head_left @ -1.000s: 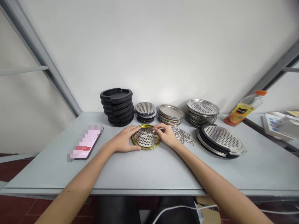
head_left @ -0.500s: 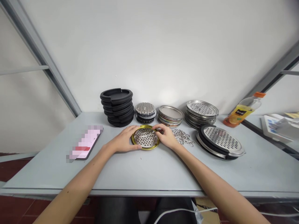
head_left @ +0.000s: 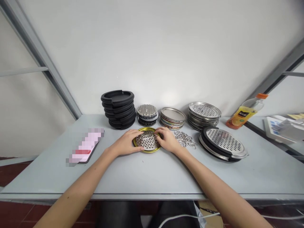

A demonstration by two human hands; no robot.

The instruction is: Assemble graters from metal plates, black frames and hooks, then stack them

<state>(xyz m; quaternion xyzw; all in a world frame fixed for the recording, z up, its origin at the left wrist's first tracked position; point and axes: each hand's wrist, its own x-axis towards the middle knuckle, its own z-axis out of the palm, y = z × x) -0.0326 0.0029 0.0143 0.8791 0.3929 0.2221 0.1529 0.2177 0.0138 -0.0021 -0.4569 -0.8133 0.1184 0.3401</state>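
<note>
A round metal grater disc [head_left: 148, 141] sits inside a gold-coloured ring [head_left: 150, 151], flat on the grey table in front of me. My left hand [head_left: 125, 142] grips the left side, thumb at the near rim and fingers at the far rim. On the right, my right hand [head_left: 168, 140] has its bent fingers and thumb on the edge of the disc and ring. Just beyond is a short stack of small grater discs [head_left: 147, 110]. A pile of wire clips [head_left: 185, 139] lies beside my right hand.
Along the wall stand stacks of black rings [head_left: 118, 109], plain metal lids [head_left: 173, 117] and large grater discs [head_left: 204, 114]. Black-rimmed graters [head_left: 223, 144] lie at right, near a juice bottle [head_left: 245, 112]. A phone [head_left: 86, 146] lies left; a white cable [head_left: 185, 216] hangs below the table edge.
My right hand's fingers have shifted slightly inward over the right edge of the disc, with the thumb lower. My left hand keeps its hold, and the disc stays in place.
</note>
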